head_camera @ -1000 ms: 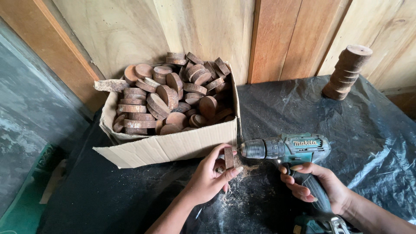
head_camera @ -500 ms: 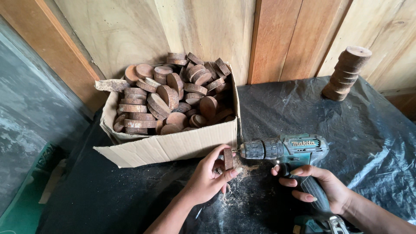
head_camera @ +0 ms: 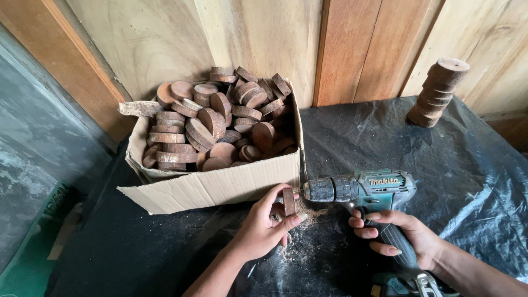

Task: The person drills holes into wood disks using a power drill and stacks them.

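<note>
- My left hand pinches a small wooden disc on edge, thumb and fingers closed on its rim, so its flat face is turned toward the drill; the hand's heel rests on the tabletop, which I judge steadies the piece.
- My right hand is wrapped tight round the grip of the teal cordless drill, held level, its chuck pointing left and its tip meeting the disc's face.
- The disc stands just in front of the near right corner of the cardboard box, above a scatter of pale sawdust on the black plastic sheet.
- The box is heaped with similar brown discs, within easy reach of the left hand.
- A leaning stack of discs stands well apart at the far right, against the wooden wall.
</note>
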